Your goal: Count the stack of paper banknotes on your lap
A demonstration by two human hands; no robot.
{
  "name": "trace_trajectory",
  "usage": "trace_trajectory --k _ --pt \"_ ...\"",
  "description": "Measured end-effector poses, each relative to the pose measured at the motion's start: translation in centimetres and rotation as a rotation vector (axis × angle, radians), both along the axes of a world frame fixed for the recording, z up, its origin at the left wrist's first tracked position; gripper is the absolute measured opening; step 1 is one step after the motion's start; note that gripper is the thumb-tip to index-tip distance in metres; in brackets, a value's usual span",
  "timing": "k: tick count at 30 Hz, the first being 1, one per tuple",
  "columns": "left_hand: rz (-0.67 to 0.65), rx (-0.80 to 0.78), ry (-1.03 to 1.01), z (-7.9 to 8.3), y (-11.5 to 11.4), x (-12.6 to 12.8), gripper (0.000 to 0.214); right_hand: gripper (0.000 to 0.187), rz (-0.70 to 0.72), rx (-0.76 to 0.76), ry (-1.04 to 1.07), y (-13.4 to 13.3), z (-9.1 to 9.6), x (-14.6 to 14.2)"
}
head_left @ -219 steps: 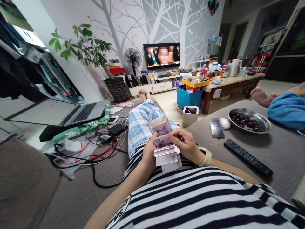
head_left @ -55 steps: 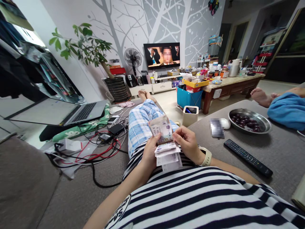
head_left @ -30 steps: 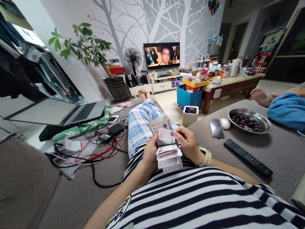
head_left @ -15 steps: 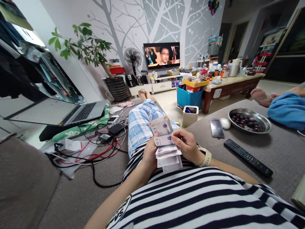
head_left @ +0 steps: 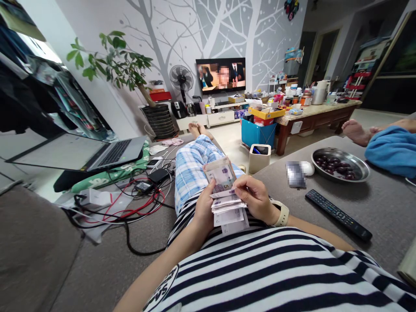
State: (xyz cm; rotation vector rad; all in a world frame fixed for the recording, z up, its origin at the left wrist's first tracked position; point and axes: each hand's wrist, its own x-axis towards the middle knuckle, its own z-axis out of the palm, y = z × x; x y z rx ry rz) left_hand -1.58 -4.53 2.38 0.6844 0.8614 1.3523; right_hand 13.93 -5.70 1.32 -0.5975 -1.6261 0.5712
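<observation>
A stack of banknotes (head_left: 221, 174) is gripped in my left hand (head_left: 205, 205), with its thumb along the stack's left edge. Several notes are folded down toward my belly and fan out in overlapping layers below the stack. My right hand (head_left: 256, 197), wearing a pale watch (head_left: 282, 214), pinches the right edge of a note with thumb and finger. That note is bent over just above the folded ones. Both hands rest close together over my lap, above the striped shirt (head_left: 260, 264) and plaid trousers (head_left: 191, 164).
A laptop (head_left: 113, 154) and tangled cables (head_left: 130, 208) lie on the sofa to the left. On the right are a remote control (head_left: 338, 214), a metal bowl of dark fruit (head_left: 339, 165) and another person's foot (head_left: 355, 131). A small bin (head_left: 260, 159) stands by a cluttered table (head_left: 344, 104).
The note between my hands has folded further down toward me, uncovering more of the upright stack's face. My right fingers keep their pinch near the same place.
</observation>
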Motion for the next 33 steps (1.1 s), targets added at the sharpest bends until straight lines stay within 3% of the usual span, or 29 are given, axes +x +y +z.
trace_trajectory --k 3,8,18,21,27,33 --pt "0.05 0.022 0.052 0.0 0.1 -0.1 0.027 0.03 0.065 0.023 -0.025 -0.1 0.3 0.1" --pt "0.009 0.013 0.036 0.4 0.1 0.4 0.035 0.04 0.125 0.042 -0.028 -0.2 0.4 0.0" --pt "-0.012 0.045 0.043 0.3 -0.4 0.1 0.033 0.034 -0.149 -0.15 0.126 0.6 -0.3 -0.3" --pt "-0.056 0.018 0.015 0.5 -0.6 0.3 0.035 0.034 -0.156 -0.2 0.145 1.0 -0.6 -0.3" --pt "-0.004 -0.009 0.031 1.0 -0.9 0.5 0.045 0.035 -0.166 -0.243 0.095 1.6 -1.0 -0.3" --pt "0.039 0.019 0.041 0.3 -0.5 0.5 0.032 0.033 -0.177 -0.255 0.083 1.4 -0.9 -0.4"
